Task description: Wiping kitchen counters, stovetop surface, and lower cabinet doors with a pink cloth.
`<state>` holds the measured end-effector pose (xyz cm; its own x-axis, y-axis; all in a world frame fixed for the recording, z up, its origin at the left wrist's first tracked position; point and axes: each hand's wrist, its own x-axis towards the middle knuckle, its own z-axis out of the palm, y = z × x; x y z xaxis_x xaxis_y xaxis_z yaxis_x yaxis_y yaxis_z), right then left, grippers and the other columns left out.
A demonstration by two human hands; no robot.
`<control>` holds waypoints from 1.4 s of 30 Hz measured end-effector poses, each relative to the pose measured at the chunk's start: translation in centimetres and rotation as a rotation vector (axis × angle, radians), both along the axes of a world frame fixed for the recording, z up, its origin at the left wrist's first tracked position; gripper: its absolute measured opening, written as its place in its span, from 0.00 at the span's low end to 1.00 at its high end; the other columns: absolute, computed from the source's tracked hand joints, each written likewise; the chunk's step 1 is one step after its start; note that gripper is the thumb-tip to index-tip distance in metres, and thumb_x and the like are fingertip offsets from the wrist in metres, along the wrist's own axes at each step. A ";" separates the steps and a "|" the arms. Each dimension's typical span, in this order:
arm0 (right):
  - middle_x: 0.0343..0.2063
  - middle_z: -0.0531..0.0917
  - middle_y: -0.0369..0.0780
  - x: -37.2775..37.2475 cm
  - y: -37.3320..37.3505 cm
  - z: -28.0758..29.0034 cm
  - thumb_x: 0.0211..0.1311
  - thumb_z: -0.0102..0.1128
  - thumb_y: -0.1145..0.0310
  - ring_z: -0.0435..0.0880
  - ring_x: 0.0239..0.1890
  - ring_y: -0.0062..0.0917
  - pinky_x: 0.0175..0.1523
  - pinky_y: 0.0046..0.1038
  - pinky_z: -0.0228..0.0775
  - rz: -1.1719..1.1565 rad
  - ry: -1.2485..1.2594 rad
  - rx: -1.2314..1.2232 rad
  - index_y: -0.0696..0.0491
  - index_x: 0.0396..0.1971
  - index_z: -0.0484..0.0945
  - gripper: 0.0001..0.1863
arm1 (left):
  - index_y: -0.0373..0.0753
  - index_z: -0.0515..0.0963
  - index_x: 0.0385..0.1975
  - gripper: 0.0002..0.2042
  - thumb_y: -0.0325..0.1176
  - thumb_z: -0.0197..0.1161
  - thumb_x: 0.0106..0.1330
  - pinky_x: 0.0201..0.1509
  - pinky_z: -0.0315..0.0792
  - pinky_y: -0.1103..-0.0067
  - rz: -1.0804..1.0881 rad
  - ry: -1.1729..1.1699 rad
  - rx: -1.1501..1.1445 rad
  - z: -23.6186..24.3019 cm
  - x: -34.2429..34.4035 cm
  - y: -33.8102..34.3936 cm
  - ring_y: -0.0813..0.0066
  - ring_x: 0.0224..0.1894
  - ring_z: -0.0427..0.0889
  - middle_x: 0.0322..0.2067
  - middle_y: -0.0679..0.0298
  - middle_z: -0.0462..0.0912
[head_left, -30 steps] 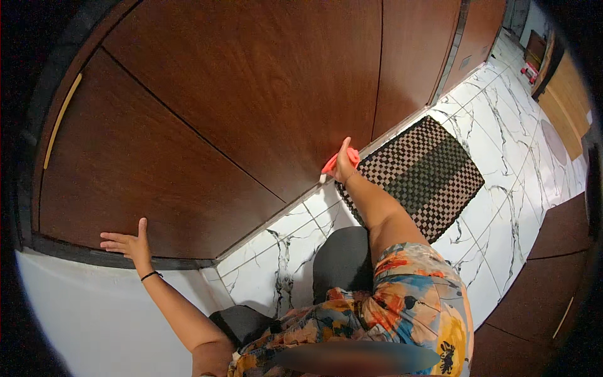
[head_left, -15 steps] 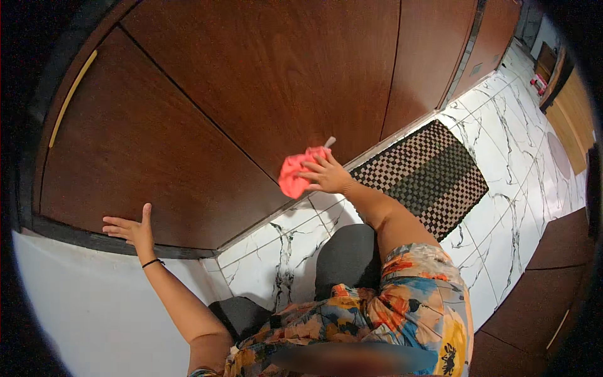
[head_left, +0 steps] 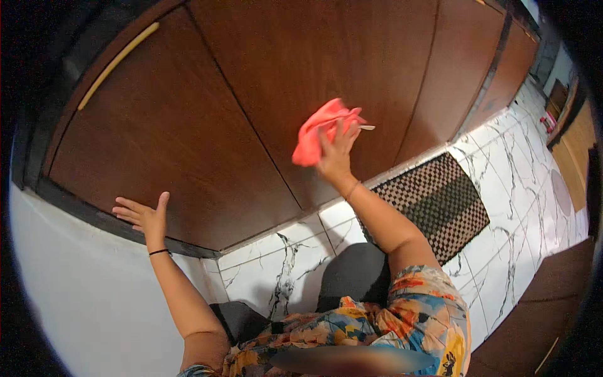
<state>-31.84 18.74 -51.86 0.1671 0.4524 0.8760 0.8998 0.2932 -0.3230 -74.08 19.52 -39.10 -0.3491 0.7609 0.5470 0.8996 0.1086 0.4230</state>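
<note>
Beyond your patterned shirt [head_left: 301,336] and dark-clad knees [head_left: 355,273], your left hand [head_left: 146,217] stood empty, fingers spread, by the low left edge of a brown wooden door [head_left: 176,138]. Your right hand [head_left: 338,157] clasped a crumpled coral cloth [head_left: 314,129] before the neighbouring panel [head_left: 301,63]. Farther right, a checkered mat [head_left: 443,201] lay on marbled tiles [head_left: 515,188].

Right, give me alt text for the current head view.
A person's right hand holds a crumpled pink cloth at brown wooden panels; the left hand is spread near their lower edge. A checkered mat lies on white veined tiles.
</note>
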 end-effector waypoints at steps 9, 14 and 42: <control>0.61 0.62 0.31 -4.8 -1.3 10.3 0.49 0.57 0.57 0.52 0.65 0.42 0.66 0.58 0.29 0.199 -0.467 -0.076 0.27 0.49 0.73 0.23 | 0.39 0.23 0.64 0.62 0.64 0.64 0.45 0.63 0.33 0.44 -0.049 -0.061 -0.039 0.6 1.8 -1.3 0.42 0.66 0.16 0.63 0.42 0.15; 0.67 0.44 0.46 -3.9 1.3 22.8 0.52 0.53 0.54 0.31 0.67 0.57 0.63 0.60 0.22 -0.025 -0.020 0.270 0.38 0.58 0.65 0.29 | 0.41 0.23 0.64 0.62 0.63 0.65 0.45 0.62 0.32 0.43 -0.067 -0.085 -0.019 0.5 2.1 -1.3 0.43 0.66 0.16 0.63 0.43 0.14; 0.54 0.71 0.35 -21.7 1.4 40.2 0.53 0.57 0.67 0.65 0.59 0.35 0.62 0.44 0.52 0.167 -0.842 0.719 0.39 0.50 0.73 0.21 | 0.53 0.34 0.67 0.51 0.64 0.59 0.50 0.60 0.27 0.40 -0.301 -0.318 -0.023 2.8 2.1 -4.8 0.48 0.68 0.23 0.66 0.49 0.22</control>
